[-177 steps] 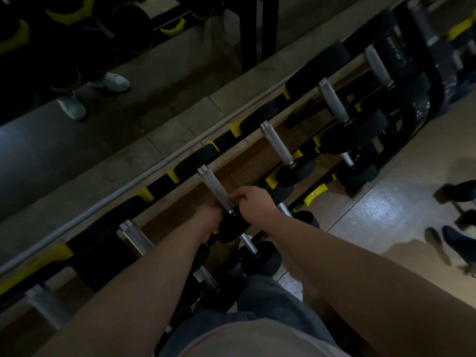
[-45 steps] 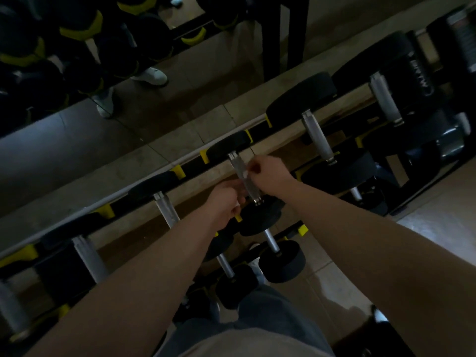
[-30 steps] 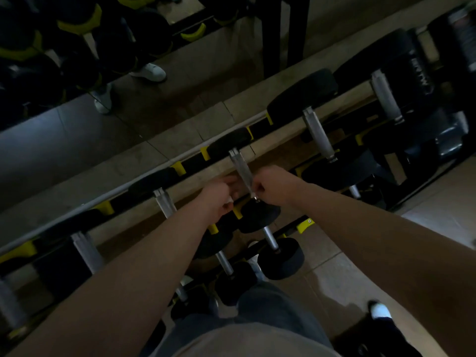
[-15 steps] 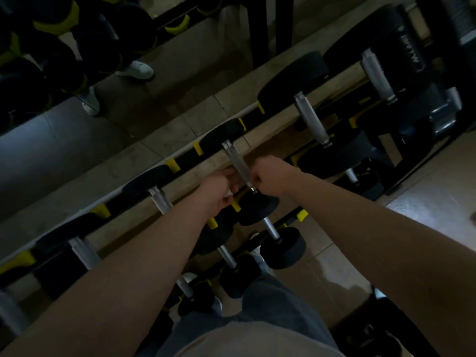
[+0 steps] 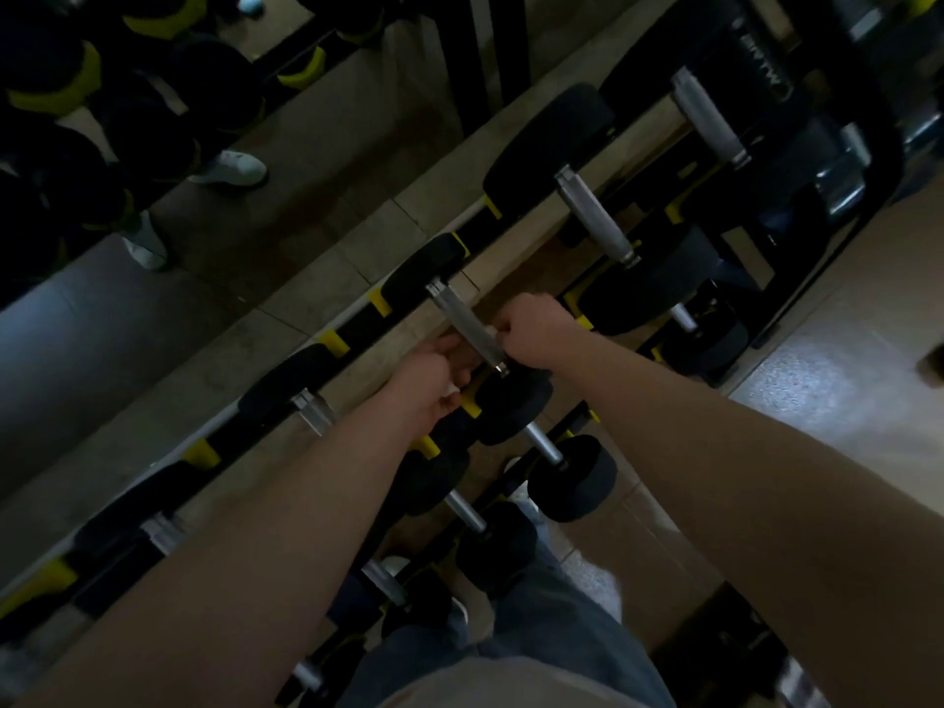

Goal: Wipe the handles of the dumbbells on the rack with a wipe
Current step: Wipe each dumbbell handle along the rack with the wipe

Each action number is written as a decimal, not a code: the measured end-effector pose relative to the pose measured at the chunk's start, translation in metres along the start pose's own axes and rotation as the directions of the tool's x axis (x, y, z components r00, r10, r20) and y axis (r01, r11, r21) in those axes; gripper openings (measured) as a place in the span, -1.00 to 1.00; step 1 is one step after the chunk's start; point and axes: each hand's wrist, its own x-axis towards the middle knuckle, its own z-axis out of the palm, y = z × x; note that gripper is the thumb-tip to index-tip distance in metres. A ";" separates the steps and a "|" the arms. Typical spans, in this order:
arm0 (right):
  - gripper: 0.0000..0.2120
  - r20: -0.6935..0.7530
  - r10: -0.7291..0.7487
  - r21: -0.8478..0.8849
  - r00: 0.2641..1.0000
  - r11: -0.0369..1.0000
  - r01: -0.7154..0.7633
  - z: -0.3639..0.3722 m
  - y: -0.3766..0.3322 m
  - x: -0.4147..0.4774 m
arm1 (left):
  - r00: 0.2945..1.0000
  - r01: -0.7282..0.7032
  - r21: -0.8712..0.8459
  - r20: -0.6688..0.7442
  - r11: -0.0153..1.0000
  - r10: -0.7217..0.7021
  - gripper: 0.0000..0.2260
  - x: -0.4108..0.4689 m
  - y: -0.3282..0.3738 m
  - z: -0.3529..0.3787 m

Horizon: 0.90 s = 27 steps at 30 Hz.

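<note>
Two of my hands work one silver dumbbell handle [image 5: 467,327] on the rack's [image 5: 357,319] top row, near the frame's centre. My right hand [image 5: 531,332] is fisted at the handle's 3 o'clock side, pinching a white wipe [image 5: 489,333] against the metal. My left hand [image 5: 434,378] curls closed at 8 o'clock, a scrap of white [image 5: 452,390] showing in it. Another dumbbell handle [image 5: 595,217] sits at 1 o'clock.

Black-headed dumbbells [image 5: 511,401] with silver knurled handles [image 5: 467,329] lie side by side across a slanting black-and-yellow rack [image 5: 352,327]. A white wipe [image 5: 490,333] shows against the nearer end of one top-tier handle, with another scrap of white just below.
</note>
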 end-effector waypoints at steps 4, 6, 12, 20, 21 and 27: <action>-0.70 0.039 0.080 -0.122 0.996 0.990 -0.074 0.004 0.004 -0.004 | 0.999 0.008 0.010 0.043 1.000 -0.009 -0.60 -0.004 -0.002 -0.001; -0.79 -0.008 0.114 0.044 0.993 0.993 -0.113 0.004 -0.003 0.000 | 0.999 0.023 0.000 0.037 1.000 -0.022 -0.59 -0.005 -0.002 -0.001; -0.73 -0.187 0.072 0.397 0.980 0.918 0.008 -0.011 -0.038 0.011 | 0.999 0.043 -0.021 0.010 0.999 -0.042 -0.72 -0.005 0.004 0.001; -0.84 0.102 -0.023 -0.199 0.995 0.979 0.043 -0.003 -0.002 -0.003 | 1.000 -0.006 0.014 0.030 1.000 0.006 -0.50 0.004 0.002 -0.006; -0.84 0.123 -0.031 -0.225 0.992 0.973 0.058 -0.003 0.001 -0.003 | 1.000 -0.007 0.021 0.027 1.000 0.006 -0.49 0.004 0.002 -0.006; -0.77 -0.089 0.022 0.176 0.996 0.984 -0.006 -0.021 -0.033 0.024 | 1.000 0.020 -0.022 0.018 1.000 -0.019 -0.60 -0.002 0.004 -0.003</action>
